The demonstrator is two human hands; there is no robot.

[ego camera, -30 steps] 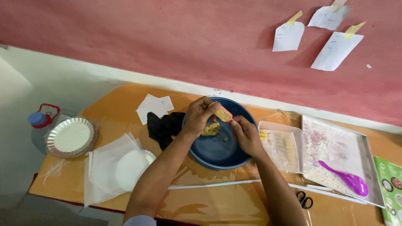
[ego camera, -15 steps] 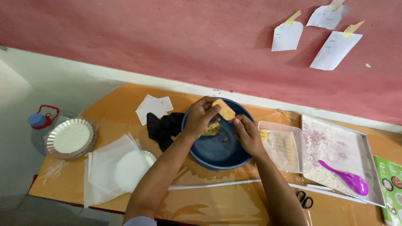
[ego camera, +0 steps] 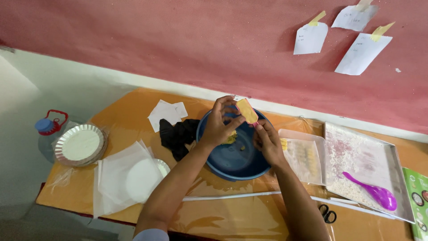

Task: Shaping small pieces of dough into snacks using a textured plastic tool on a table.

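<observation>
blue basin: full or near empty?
Near empty: the blue basin shows mostly bare blue bottom, with only a few yellow crumbs near the left hand.

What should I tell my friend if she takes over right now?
Left hand and right hand together hold a small yellow scraper over the blue bowl.
Yellow bits lie in the bowl.
Black cloth sits left of the bowl, clear tray right of it.
Purple spoon lies on the metal tray.
Done: some yellow bits are in the bowl. Left: cannot tell.
</observation>
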